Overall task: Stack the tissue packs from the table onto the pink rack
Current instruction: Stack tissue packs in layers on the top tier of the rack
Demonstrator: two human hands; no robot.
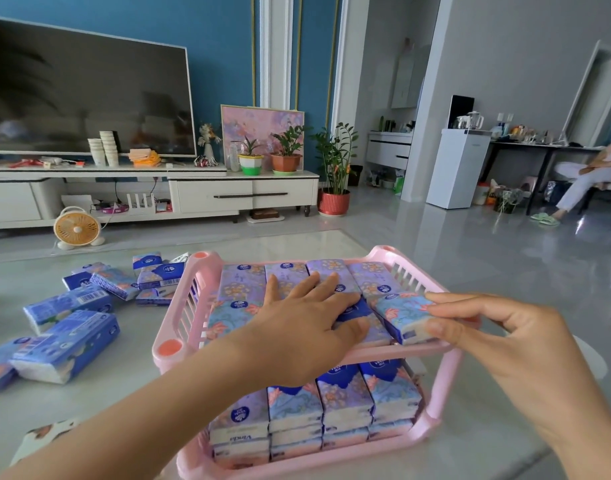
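Observation:
A pink two-tier rack stands on the pale table in front of me. Its top tier holds a layer of floral tissue packs, and its lower tier is packed with stacked packs. My left hand lies flat with straight fingers on the packs in the middle of the top tier. My right hand pinches a tilted tissue pack at the top tier's front right corner. Several loose blue packs lie on the table left of the rack.
A white TV cabinet with a big television, cups and potted plants runs along the far wall. A small orange fan sits on the floor. A seated person is at the far right by a black desk.

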